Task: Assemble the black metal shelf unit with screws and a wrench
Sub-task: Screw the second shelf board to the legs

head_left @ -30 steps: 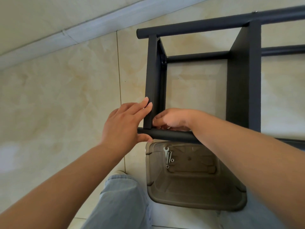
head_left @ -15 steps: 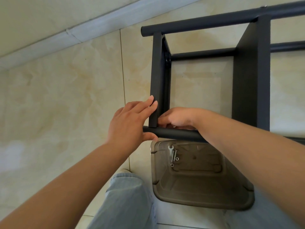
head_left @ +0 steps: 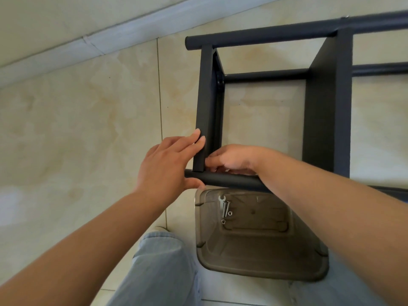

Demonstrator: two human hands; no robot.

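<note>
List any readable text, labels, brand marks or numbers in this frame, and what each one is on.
No text can be read anywhere in this frame.
shelf frame: plain black, no label or number showing.
plastic bin: faint moulded marks on its floor, too small to read.
wrench and screws: too small to show any stamp.

Two screws [head_left: 227, 209], two nuts [head_left: 230, 213], one wrench [head_left: 221, 198]

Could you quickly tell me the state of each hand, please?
Left hand: open, straight fingers pressing the shelf panel, thumb under the tube.
Right hand: fingers curled at the joint; whether it holds anything cannot be told.
</note>
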